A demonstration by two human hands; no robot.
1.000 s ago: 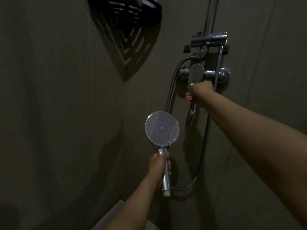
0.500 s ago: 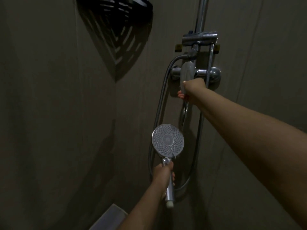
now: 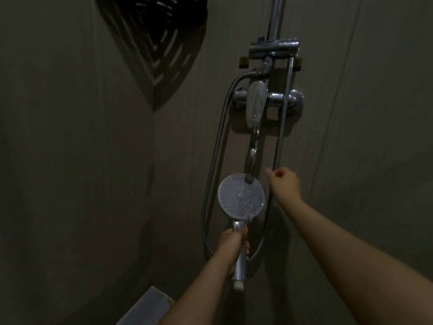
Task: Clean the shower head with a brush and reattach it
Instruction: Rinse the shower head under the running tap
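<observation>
Two dim tiled walls — chrome mixer, hose — corner.

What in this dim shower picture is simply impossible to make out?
All in the head view:
- Dark slotted shelf: cut off by the top edge, contents unseen.
- Shower head handle: partly wrapped by the left hand.
- Right hand: motion-blurred, fingers unclear.
- Riser pipe: runs off the top edge.
- Brush: nowhere in view.

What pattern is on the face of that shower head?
Rings of small dots around a plain centre, on the shower head, seen in the head view.
</observation>
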